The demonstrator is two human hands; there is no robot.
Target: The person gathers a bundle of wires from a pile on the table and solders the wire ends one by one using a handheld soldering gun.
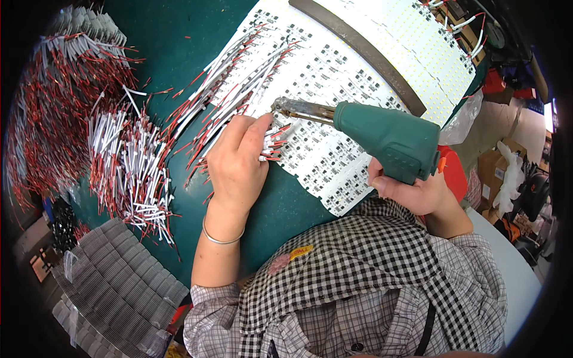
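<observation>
My right hand (415,194) is wrapped round the handle of a green soldering gun (385,134). The metal tip of the gun points left, down at a white LED circuit board panel (331,173) printed with rows of small black parts. Just beside that tip, my left hand (239,161) has its thumb and fingers pinched on short white wires (273,146) with red ends. Its fingertips rest at the panel's left edge. Up and left of this hand, rows of white and red wires (230,86) stick out from the panel.
Loose white wires (134,161) lie piled on the green tabletop (173,27), beside a larger heap of red and grey wires (71,107). A dark flat bar (364,51) lies across the panels. Stacked grey ribbed strips (122,268) sit lower left. Boxes (495,173) stand at right.
</observation>
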